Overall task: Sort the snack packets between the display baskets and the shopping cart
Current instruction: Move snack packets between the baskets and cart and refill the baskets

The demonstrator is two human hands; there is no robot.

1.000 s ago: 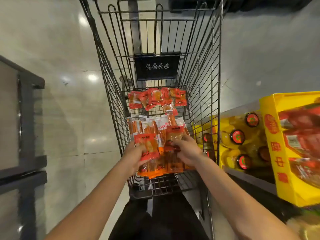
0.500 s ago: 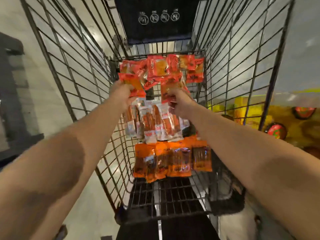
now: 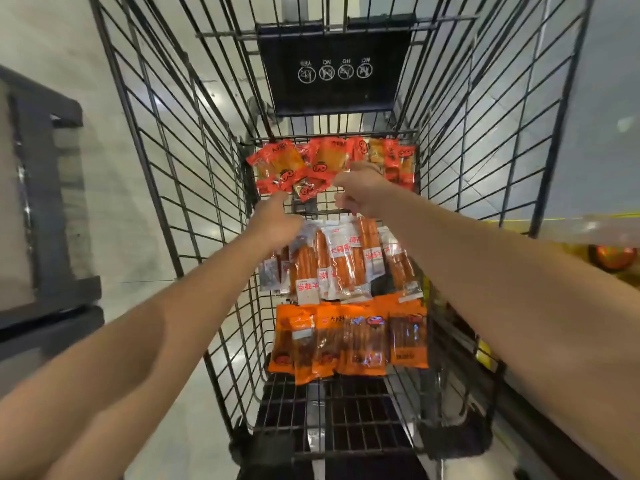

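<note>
The black wire shopping cart (image 3: 450, 140) holds three rows of snack packets. Red packets (image 3: 277, 161) lie at the far end, clear sausage packets (image 3: 339, 265) in the middle and orange packets (image 3: 349, 337) nearest me. My left hand (image 3: 277, 220) reaches forward, and one outstretched fingertip touches the near edge of the red packets. My right hand (image 3: 360, 192) hovers over the same row with its fingers curled, its tip at a red packet's edge. Whether it pinches that packet I cannot tell.
A black sign panel (image 3: 334, 67) hangs on the cart's far wall. A dark shelf frame (image 3: 52, 209) stands on the left over the pale tiled floor. A yellow display with round red-lidded items (image 3: 613, 256) shows past the cart's right side.
Both hands lifted red packets from the near pile and carried them to the far row. The packets now lie there, and my left hand has let go.
</note>
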